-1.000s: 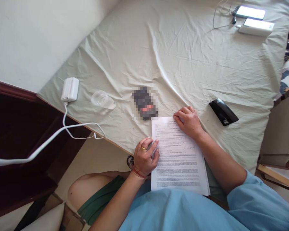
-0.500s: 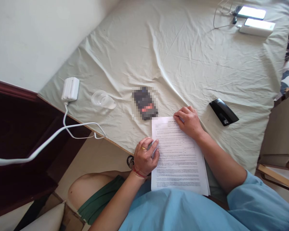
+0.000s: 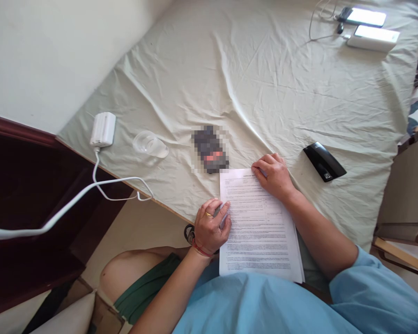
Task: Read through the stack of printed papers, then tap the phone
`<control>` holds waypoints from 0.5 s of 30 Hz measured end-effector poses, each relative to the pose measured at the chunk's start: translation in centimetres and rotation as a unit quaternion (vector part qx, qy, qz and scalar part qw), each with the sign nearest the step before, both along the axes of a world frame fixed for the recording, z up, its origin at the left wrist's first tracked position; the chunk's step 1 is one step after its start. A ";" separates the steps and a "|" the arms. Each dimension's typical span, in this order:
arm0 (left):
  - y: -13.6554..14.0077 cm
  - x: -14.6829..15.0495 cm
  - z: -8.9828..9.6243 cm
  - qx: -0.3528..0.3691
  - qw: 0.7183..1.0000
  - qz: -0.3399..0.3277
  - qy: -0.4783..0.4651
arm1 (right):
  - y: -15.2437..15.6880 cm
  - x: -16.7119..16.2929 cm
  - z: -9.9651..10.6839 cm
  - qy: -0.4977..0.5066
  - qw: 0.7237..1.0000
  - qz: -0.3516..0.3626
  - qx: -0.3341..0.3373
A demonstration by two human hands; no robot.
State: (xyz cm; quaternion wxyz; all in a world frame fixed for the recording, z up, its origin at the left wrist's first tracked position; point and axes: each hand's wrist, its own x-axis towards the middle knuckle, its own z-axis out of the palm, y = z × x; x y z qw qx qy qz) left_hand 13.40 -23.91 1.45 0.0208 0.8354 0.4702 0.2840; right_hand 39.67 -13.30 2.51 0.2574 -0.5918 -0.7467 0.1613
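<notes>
A stack of printed papers (image 3: 256, 227) lies at the table's near edge, its lower end against my blue shirt. At the stack's left edge is my left hand (image 3: 212, 222), thumb and index finger apart and touching the sheets' margin. A dark grey patch shows between its fingers; I cannot tell what it is. My right hand (image 3: 272, 174) is closed at the top right corner, with bent fingers at the edge and the thumb on the top sheet. Just beyond the papers lies a dark, pixelated, phone-shaped object (image 3: 211, 148).
A glossy black stapler-like object (image 3: 323, 161) lies to the right. At left are a clear plastic cup (image 3: 150, 144) on its side and a white adapter (image 3: 103, 129) with a white cable (image 3: 69, 208). A phone (image 3: 365, 17) and a white power bank (image 3: 373, 38) lie far right.
</notes>
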 end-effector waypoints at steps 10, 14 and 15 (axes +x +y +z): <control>0.0 0.1 0.1 -0.001 1.000 0.003 0.003 | 0.1 0.0 0.1 -0.004 1.000 0.004 -0.001; 0.0 0.1 0.1 0.003 1.000 0.006 0.003 | 0.0 0.0 0.1 -0.009 1.000 0.002 -0.001; 0.0 0.1 0.1 0.003 1.000 0.007 0.003 | 0.0 0.0 0.1 -0.009 1.000 0.001 -0.001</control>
